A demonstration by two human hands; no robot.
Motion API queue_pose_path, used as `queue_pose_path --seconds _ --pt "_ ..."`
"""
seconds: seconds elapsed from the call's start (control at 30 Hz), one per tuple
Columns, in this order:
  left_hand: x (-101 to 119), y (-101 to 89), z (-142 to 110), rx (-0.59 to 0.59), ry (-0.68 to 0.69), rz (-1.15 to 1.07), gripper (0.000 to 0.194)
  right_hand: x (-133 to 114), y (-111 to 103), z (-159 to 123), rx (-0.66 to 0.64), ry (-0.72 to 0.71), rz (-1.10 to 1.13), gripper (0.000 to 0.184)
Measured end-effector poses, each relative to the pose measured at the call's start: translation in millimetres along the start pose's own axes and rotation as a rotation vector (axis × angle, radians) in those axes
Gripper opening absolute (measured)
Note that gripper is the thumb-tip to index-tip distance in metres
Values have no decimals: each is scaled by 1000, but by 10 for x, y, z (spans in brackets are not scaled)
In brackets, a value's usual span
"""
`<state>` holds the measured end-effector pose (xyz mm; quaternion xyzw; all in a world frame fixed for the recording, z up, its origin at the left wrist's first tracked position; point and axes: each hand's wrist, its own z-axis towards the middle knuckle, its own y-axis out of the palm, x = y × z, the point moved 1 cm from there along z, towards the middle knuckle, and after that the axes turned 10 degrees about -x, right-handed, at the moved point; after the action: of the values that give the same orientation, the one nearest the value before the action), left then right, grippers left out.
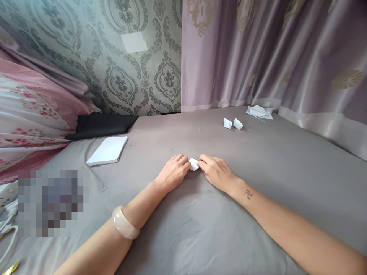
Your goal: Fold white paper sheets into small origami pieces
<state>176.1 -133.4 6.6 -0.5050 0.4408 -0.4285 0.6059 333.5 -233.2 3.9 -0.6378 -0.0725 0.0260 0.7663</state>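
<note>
A small folded piece of white paper lies between my two hands, low over the grey sheet. Closed fingers of my left hand grip its left side, with a pale bangle on that forearm. My right hand pinches the right side of the same paper, fingers curled. The paper's outer edges are hidden under my fingertips. Beyond my right hand stand two small folded white paper shapes, close together on the sheet.
A stack of white paper lies on the grey bedsheet at left, near a folded black cloth. Loose white papers sit at the back right by the curtain. White cables and a blurred patch are at lower left.
</note>
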Motion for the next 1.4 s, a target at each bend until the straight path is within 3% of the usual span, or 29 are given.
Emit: queue_pose_path --seconds 0.23,0.4,0.6,0.83,1.4 --pt "33 41 -108 29 -140 -298 28 -16 -97 -71 -70 58 210 23" --pt "16 46 -92 78 -324 -592 21 19 -79 -38 -77 173 430 23" --pt "11 -29 -39 38 -552 -828 19 80 -28 17 -44 332 712 25" --pt "26 -59 -3 12 -655 -848 23 59 -29 77 -35 472 750 23" --pt "-20 -33 65 -51 -761 -865 21 71 -16 178 -106 538 699 24"
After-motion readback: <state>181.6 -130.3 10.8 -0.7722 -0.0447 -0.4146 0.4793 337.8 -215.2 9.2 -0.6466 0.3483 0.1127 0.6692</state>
